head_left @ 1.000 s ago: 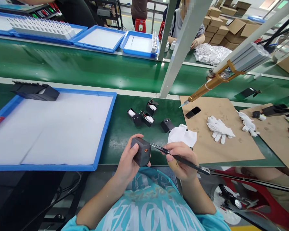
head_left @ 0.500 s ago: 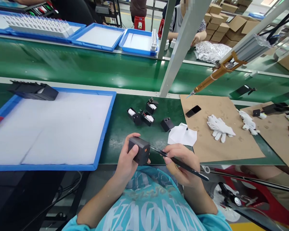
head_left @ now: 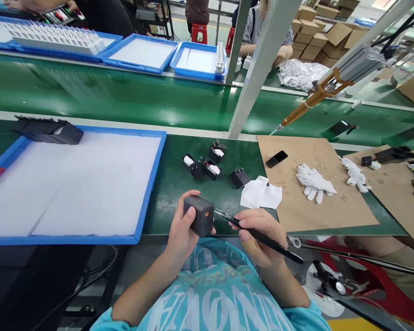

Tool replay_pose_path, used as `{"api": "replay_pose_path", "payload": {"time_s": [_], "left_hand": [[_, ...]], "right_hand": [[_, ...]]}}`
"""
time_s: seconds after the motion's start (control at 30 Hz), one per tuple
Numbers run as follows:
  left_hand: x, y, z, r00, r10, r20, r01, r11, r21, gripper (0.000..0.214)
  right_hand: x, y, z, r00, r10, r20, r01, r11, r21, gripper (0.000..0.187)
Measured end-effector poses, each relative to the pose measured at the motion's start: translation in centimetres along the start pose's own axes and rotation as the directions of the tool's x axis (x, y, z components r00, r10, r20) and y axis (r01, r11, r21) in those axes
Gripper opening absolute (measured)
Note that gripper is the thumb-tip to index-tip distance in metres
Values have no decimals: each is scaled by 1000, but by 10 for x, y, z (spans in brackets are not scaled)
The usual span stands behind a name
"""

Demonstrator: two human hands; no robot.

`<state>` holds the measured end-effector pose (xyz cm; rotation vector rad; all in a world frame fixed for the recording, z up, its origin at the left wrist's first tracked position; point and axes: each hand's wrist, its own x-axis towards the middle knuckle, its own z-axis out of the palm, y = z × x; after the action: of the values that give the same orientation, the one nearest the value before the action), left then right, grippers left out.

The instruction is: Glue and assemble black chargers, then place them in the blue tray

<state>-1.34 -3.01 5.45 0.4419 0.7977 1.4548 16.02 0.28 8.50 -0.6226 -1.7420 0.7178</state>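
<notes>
In my left hand (head_left: 183, 223) is a black charger (head_left: 199, 216), gripped between thumb and fingers above the table's front edge. Its end face with orange ports (head_left: 207, 214) points right. My right hand (head_left: 260, 234) pinches black tweezers (head_left: 262, 236), their metal tips just short of the charger's right side. Beyond my hands, several small open black housings with white parts (head_left: 212, 170) lie on the green table. A closed black charger (head_left: 239, 178) sits next to a white paper sheet (head_left: 261, 192).
A blue-rimmed tray (head_left: 151, 184) with a row of black cases (head_left: 48, 129) lies left. On the brown cardboard (head_left: 331, 214) are a phone (head_left: 276, 159) and white gloves (head_left: 315, 181). An orange electric screwdriver (head_left: 303, 110) hangs over it. Behind a metal post (head_left: 251, 87) runs a green belt (head_left: 141, 99).
The charger has turned slightly, showing more of its port face. The tweezers' tips have drawn a little away from it. A black piece on the belt has shifted left.
</notes>
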Motion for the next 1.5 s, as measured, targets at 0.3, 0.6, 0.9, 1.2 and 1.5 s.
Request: {"api": "replay_pose_path", "payload": {"time_s": [0.3, 0.6, 0.9, 1.2, 1.5], "left_hand": [[-3, -4, 5, 998, -1, 63, 7, 995, -100, 41], [-5, -6, 12, 998, -15, 67, 24, 990, -142, 38], [-7, -9, 16, 1000, 6, 28, -1, 985, -173, 37], [-8, -12, 21, 999, 47, -1, -46, 983, -177, 33], [-9, -14, 24, 997, 78, -25, -81, 982, -168, 33]], "right_hand": [[-6, 1, 2, 998, -61, -10, 60, 998, -34, 22], [-11, 6, 3, 985, -171, 19, 172, 977, -130, 26], [-18, 2, 7, 976, -213, 51, 219, 941, -258, 29], [-25, 6, 13, 968, -249, -21, 235, 936, -261, 31], [-24, 8, 19, 972, -231, -40, 215, 947, -238, 36]]}}
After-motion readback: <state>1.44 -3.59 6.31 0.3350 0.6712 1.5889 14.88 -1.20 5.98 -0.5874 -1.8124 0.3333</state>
